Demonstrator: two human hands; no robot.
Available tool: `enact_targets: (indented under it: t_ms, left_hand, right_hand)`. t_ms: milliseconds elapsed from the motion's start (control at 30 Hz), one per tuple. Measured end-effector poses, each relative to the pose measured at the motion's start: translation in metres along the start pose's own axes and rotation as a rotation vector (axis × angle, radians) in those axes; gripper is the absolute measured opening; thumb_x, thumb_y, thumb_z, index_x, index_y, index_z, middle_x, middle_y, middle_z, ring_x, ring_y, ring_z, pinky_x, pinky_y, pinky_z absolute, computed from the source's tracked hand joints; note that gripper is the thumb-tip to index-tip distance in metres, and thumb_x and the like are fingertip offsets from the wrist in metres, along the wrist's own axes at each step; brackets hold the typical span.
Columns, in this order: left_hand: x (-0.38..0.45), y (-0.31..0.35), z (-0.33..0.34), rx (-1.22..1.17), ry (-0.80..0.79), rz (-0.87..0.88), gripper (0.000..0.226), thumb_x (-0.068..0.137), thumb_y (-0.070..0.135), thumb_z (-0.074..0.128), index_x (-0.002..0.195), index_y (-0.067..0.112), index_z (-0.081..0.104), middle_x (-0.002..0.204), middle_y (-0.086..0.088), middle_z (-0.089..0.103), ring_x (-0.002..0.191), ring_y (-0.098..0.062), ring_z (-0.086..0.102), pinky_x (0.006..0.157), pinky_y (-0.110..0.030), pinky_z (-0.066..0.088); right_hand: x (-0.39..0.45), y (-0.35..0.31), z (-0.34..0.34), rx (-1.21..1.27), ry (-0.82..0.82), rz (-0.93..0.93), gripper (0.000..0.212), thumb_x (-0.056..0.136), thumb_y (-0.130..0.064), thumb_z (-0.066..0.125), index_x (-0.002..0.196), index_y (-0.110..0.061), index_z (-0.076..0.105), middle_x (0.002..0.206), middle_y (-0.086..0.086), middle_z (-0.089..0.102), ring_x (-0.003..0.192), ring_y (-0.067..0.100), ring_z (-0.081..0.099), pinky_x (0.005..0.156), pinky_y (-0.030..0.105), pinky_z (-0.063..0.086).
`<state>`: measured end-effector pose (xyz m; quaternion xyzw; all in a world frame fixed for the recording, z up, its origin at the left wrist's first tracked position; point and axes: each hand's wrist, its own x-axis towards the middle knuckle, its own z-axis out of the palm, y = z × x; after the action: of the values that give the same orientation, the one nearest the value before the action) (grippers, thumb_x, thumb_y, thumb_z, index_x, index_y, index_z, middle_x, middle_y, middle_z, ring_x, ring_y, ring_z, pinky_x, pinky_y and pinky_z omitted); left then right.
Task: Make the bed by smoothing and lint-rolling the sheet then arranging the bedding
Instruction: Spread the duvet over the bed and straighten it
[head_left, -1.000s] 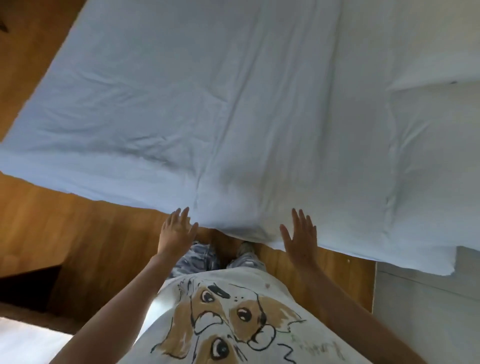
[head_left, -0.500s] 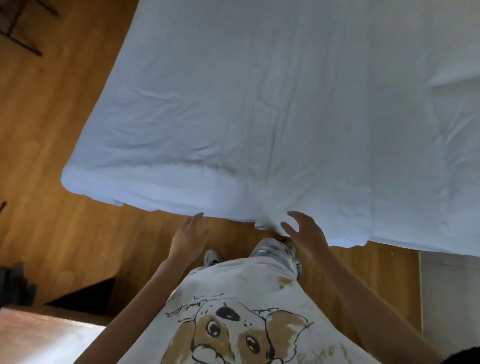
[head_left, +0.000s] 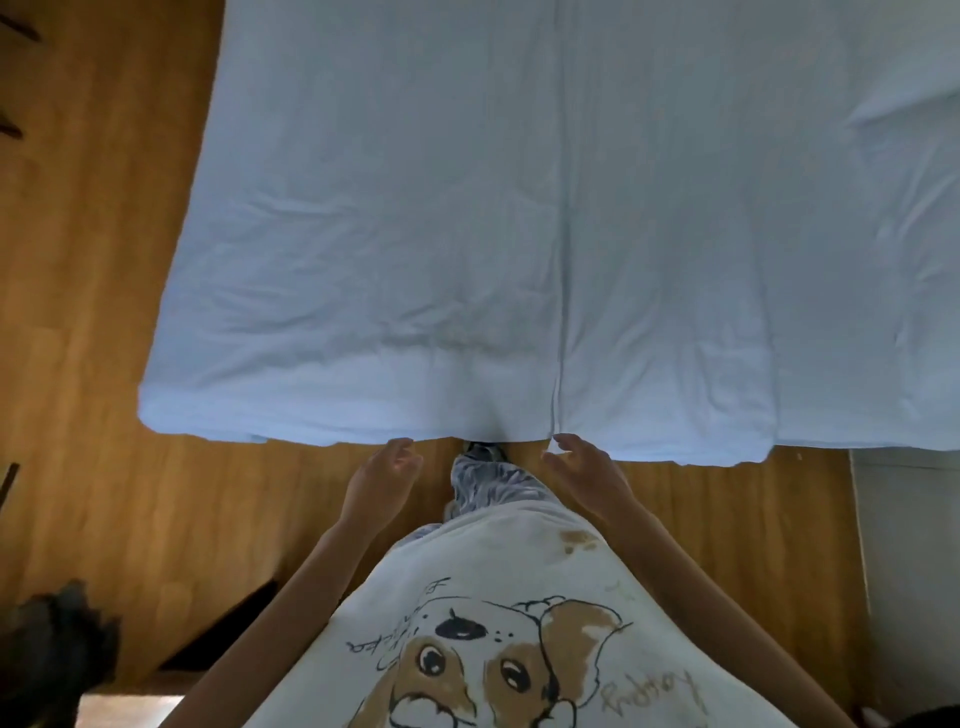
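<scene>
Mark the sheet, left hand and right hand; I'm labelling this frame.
sheet (head_left: 415, 234): head view, wrinkled top surface.
left hand (head_left: 382, 475): head view, back of hand.
right hand (head_left: 584, 473): head view, back of hand.

I am seeing the sheet (head_left: 519, 218) lying over the bed, both hands hovering at its near edge above the floor (head_left: 104, 364).

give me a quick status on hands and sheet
Left hand and right hand open at the sheet near edge, gripping nothing. Sheet spread, creased on the left. Nothing on it.
</scene>
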<state>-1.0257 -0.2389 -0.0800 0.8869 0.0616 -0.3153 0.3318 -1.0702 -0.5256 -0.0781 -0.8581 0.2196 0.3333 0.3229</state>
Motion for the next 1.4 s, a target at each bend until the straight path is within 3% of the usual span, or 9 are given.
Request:
enact_targets:
  t_ms: [300,500,633,767,833,967,1167,1300,1400]
  left_hand:
    - [0.073,-0.001,-0.051,0.105,0.012,0.009,0.034,0.097,0.029,0.054,0.129,0.017,0.057,0.125,-0.003,0.063,0.111,-0.018,0.06,0.092,-0.031,0.044]
    - [0.157,-0.061,-0.053,0.395,-0.174,0.108,0.041,0.1,0.035,0.045,0.138,0.02,0.048,0.14,0.0,0.052,0.127,-0.019,0.05,0.103,-0.034,0.04]
    - [0.219,-0.116,-0.035,0.616,-0.262,0.265,0.044,0.101,0.03,0.044,0.142,0.017,0.042,0.149,-0.005,0.04,0.134,-0.024,0.039,0.105,-0.038,0.04]
    - [0.273,-0.168,-0.016,0.832,-0.256,0.478,0.057,0.085,0.027,0.072,0.136,0.009,0.053,0.143,-0.016,0.048,0.129,-0.034,0.048,0.104,-0.05,0.041]
    - [0.291,-0.189,-0.007,0.934,-0.238,0.524,0.07,0.074,0.029,0.079,0.134,0.004,0.054,0.139,-0.018,0.051,0.126,-0.037,0.05,0.103,-0.058,0.039]
    - [0.317,-0.202,0.01,0.958,-0.147,0.541,0.077,0.068,0.033,0.083,0.128,-0.001,0.051,0.122,-0.019,0.054,0.112,-0.04,0.051,0.094,-0.053,0.042]
    - [0.342,-0.212,0.021,0.857,-0.067,0.755,0.035,0.06,0.012,0.089,0.078,-0.001,0.061,0.076,-0.016,0.059,0.069,-0.034,0.059,0.067,-0.038,0.052]
    - [0.339,-0.199,0.012,0.721,-0.186,0.701,0.028,0.061,0.003,0.087,0.069,0.001,0.061,0.067,-0.013,0.058,0.059,-0.032,0.059,0.05,-0.032,0.049]
    - [0.329,-0.19,-0.007,0.532,-0.231,0.7,0.016,0.076,0.006,0.078,0.073,0.007,0.062,0.067,-0.004,0.057,0.061,-0.027,0.058,0.054,-0.023,0.04]
  right_hand:
    - [0.059,-0.065,0.01,-0.09,-0.07,-0.049,0.051,0.094,-0.051,0.05,0.138,-0.026,0.047,0.141,-0.003,0.051,0.126,0.018,0.05,0.104,0.035,0.039]
    - [0.148,-0.093,0.068,-0.224,-0.046,-0.049,0.053,0.095,-0.052,0.046,0.139,-0.022,0.045,0.143,-0.001,0.049,0.13,0.019,0.046,0.104,0.037,0.038]
    - [0.209,-0.095,0.13,-0.477,-0.104,-0.198,0.05,0.099,-0.041,0.045,0.143,-0.018,0.039,0.152,0.004,0.035,0.138,0.024,0.033,0.109,0.038,0.032]
    - [0.261,-0.09,0.175,-0.649,-0.054,-0.245,0.065,0.098,-0.041,0.048,0.153,-0.018,0.021,0.161,0.008,0.014,0.147,0.033,0.013,0.118,0.049,0.017]
    - [0.281,-0.084,0.19,-0.676,-0.023,-0.221,0.072,0.094,-0.041,0.055,0.153,-0.017,0.02,0.161,0.008,0.015,0.146,0.036,0.014,0.116,0.055,0.019]
    - [0.311,-0.072,0.207,-0.646,0.141,-0.25,0.077,0.071,-0.032,0.082,0.136,-0.007,0.047,0.136,0.013,0.049,0.123,0.041,0.046,0.096,0.05,0.045]
    - [0.338,-0.055,0.22,-0.664,0.312,-0.557,0.04,0.062,-0.015,0.088,0.092,0.0,0.067,0.086,0.013,0.067,0.076,0.036,0.064,0.064,0.039,0.055]
    - [0.334,-0.063,0.209,-0.53,0.201,-0.635,0.025,0.064,-0.001,0.086,0.079,0.002,0.066,0.071,0.013,0.065,0.062,0.034,0.064,0.047,0.036,0.053]
    - [0.318,-0.068,0.187,-0.415,0.128,-0.655,0.013,0.077,-0.006,0.077,0.08,-0.002,0.065,0.071,0.009,0.064,0.066,0.03,0.064,0.057,0.036,0.055]
